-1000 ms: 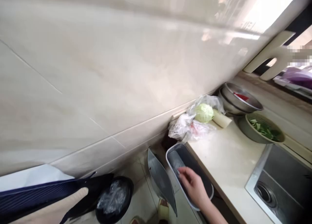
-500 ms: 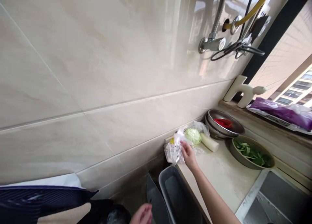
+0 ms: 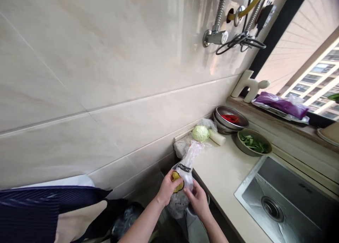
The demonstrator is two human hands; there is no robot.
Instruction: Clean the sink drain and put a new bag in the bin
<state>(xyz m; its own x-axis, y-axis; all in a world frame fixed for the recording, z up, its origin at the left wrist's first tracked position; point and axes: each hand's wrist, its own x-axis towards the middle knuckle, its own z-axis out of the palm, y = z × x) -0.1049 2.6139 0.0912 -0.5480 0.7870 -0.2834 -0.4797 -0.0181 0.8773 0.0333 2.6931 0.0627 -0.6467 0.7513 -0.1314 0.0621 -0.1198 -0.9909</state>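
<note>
Two hands work over a grey bin [image 3: 197, 230] beside the counter [image 3: 219, 179]: left hand [image 3: 167, 188] closed on a yellow item [image 3: 176, 181] through a plastic bag [image 3: 185, 174], right hand [image 3: 198, 201] narrowly pinching the bag, keeping it raised above the bin.

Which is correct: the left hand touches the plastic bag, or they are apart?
Touching: the head view shows the left hand gripping the plastic bag.
</note>
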